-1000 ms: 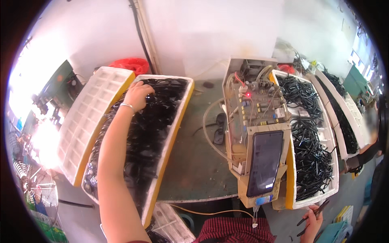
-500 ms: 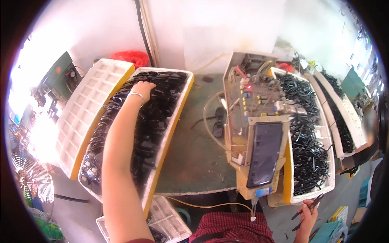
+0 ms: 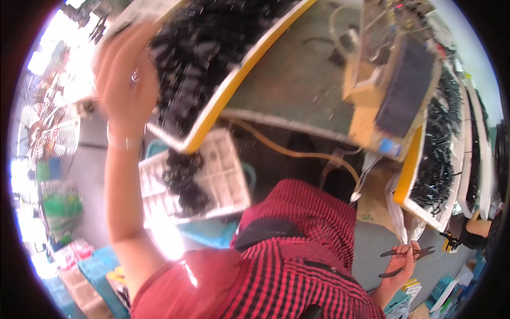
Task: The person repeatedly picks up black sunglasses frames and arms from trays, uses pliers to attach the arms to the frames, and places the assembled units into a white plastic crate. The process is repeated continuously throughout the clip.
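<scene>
My left hand (image 3: 127, 85), with a ring on a finger and a bangle at the wrist, is raised at the left edge of a white foam tray (image 3: 215, 103) with a yellow side. Motion smears its fingers, and whatever they may hold does not show. Long rows of glossy black parts (image 3: 196, 53) fill that tray. Low on the right, my right hand (image 3: 402, 264) is closed around dark pliers (image 3: 393, 274), handles spread, jaws pointing right.
A machine with a dark phone-like screen (image 3: 406, 85) stands on the green table (image 3: 297, 80). Beyond it is another tray of loose black pieces (image 3: 438, 154). Below the table edge sits a compartment tray (image 3: 226, 165) with black parts. A hose (image 3: 287, 153) hangs nearby; a fan (image 3: 45, 127) stands left.
The view has tipped down and turned. My left hand has left the middle of the black parts for the tray's left edge. My right hand still holds the pliers.
</scene>
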`<state>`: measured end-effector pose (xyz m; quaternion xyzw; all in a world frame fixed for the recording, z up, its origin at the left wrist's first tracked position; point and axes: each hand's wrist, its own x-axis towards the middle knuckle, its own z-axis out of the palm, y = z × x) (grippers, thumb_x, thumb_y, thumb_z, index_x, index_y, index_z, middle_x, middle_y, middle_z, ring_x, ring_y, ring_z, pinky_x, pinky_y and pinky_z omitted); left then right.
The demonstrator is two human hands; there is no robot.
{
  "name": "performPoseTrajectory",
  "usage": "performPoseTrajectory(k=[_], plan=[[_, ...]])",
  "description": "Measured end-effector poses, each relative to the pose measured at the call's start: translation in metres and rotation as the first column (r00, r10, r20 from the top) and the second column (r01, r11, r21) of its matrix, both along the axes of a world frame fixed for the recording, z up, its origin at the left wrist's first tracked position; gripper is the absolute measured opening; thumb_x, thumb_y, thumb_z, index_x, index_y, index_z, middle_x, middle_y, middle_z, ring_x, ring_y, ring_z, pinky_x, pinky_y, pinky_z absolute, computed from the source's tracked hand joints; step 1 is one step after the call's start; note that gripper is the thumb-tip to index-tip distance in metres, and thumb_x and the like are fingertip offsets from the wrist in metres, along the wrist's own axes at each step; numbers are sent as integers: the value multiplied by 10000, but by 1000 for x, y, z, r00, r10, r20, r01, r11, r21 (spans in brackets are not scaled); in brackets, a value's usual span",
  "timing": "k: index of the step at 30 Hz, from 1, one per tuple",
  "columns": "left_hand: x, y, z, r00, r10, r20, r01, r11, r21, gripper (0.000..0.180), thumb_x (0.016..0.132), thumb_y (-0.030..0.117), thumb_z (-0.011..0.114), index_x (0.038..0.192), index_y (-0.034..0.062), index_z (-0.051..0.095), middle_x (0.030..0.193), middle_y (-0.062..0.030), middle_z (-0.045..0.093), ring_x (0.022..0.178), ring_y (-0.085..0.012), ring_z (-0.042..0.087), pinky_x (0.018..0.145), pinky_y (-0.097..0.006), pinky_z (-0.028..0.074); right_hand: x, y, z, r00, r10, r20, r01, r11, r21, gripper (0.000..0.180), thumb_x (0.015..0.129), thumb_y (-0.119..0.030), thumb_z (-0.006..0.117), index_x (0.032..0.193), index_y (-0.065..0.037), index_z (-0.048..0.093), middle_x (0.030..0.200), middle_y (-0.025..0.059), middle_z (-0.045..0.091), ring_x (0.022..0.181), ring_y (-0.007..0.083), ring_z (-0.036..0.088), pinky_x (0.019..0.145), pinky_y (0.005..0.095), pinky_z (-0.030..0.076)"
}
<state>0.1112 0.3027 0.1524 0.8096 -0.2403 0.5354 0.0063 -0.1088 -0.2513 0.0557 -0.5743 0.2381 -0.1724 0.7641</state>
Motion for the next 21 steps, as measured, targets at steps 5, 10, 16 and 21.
performPoseTrajectory(k=[5, 10, 16, 21], plan=[[-209, 44, -169, 786, 441, -432, -617, 521, -590, 178, 923, -11, 536, 1059, 11, 650, 1036, -131, 661, 985, -236, 627, 895, -341, 469, -23, 16, -41, 945, 262, -197, -196, 933, 301, 177, 958, -129, 494, 1121, -60, 505, 767, 38, 461, 747, 163, 467, 781, 377, 441], [-413, 115, -454, 590, 172, -789, -767, -186, -614, 212, 854, 78, 604, 1048, 4, 642, 987, -110, 663, 936, -169, 614, 847, -308, 495, -9, 32, -58, 735, 582, -348, -266, 720, 641, 234, 963, -187, 493, 1151, -52, 531, 831, 79, 557, 831, 221, 557, 813, 417, 482], [-272, 6, -446, 173, -11, -985, -984, 47, -174, 273, 849, 214, 604, 1021, 11, 667, 981, -188, 694, 939, -344, 670, 843, -422, 518, -10, 55, -42, 681, 696, -227, -432, 633, 643, 436, 918, -204, 537, 1300, -20, 435, 1049, 175, 600, 995, 312, 581, 945, 473, 451], [-204, 8, -438, -368, -8, -930, -929, -47, 368, 372, 839, 401, 672, 1020, 78, 718, 1065, -164, 694, 1007, -336, 664, 839, -429, 530, -24, 58, -47, 701, 700, -136, -457, 588, 668, 561, 875, -189, 579, 1365, -24, 362, 1155, 240, 579, 1079, 359, 568, 1025, 478, 412]])
